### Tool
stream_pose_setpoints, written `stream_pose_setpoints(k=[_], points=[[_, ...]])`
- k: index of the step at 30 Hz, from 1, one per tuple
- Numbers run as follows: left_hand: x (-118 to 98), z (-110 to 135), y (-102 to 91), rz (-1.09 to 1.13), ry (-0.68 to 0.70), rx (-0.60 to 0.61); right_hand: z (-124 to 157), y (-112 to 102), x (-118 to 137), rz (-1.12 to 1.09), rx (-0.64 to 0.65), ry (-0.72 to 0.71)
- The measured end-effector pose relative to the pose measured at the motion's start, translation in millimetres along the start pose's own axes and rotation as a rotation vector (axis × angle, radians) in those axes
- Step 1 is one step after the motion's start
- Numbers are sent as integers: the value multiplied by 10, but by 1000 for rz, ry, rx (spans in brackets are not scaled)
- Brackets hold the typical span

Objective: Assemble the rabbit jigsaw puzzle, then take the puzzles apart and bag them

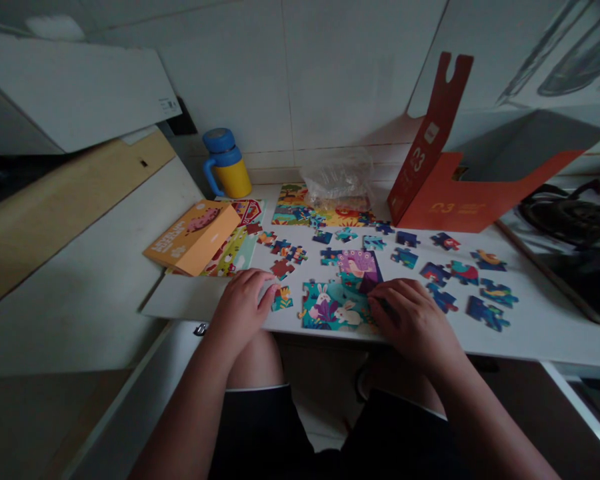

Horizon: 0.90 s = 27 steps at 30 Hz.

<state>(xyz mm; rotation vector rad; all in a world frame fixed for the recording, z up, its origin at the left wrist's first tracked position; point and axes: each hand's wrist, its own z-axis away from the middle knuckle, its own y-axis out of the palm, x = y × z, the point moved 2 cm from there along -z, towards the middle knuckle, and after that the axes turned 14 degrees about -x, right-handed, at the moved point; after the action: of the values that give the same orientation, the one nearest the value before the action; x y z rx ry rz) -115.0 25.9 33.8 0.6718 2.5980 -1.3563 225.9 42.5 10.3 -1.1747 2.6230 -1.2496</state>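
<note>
On the white counter, a partly joined jigsaw puzzle point(330, 303) shows white rabbits on teal, with a purple section point(357, 261) above. My right hand point(413, 313) is curled at its right edge, fingertips pinched on a puzzle piece mostly hidden beneath them. To the left, my left hand point(245, 300) rests on the counter's front edge, thumb and index finger apart. Its thumb tip meets the edge of a loose teal piece point(283, 299) with an orange figure. Several reddish and dark pieces point(283, 268) lie just beyond that hand.
Loose dark-blue pieces point(487, 312) spread across the right side. An orange box point(193, 237) sits on printed sheets at left. Behind are a blue-and-yellow bottle point(233, 170), a clear plastic bag point(337, 177) on a colourful picture, and an open red-orange box point(460, 200). A stove point(570, 220) borders the right.
</note>
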Motion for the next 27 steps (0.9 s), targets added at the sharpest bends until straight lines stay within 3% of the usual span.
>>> stream_pose_setpoints(k=[4, 8, 11, 21, 27], points=[[-9, -161, 154, -165, 23, -8, 0, -5, 0, -1, -4, 9], [-8, -290, 285, -257, -26, 92, -9, -12, 2, -3, -5, 13], [59, -370, 325, -190, -113, 175, -2, -6, -6, -7, -5, 18], [351, -470, 177, 29, -317, 348, 0, -10, -6, -15, -12, 3], [459, -372, 76, 133, -297, 371, -10, -8, -6, -10, -30, -19]])
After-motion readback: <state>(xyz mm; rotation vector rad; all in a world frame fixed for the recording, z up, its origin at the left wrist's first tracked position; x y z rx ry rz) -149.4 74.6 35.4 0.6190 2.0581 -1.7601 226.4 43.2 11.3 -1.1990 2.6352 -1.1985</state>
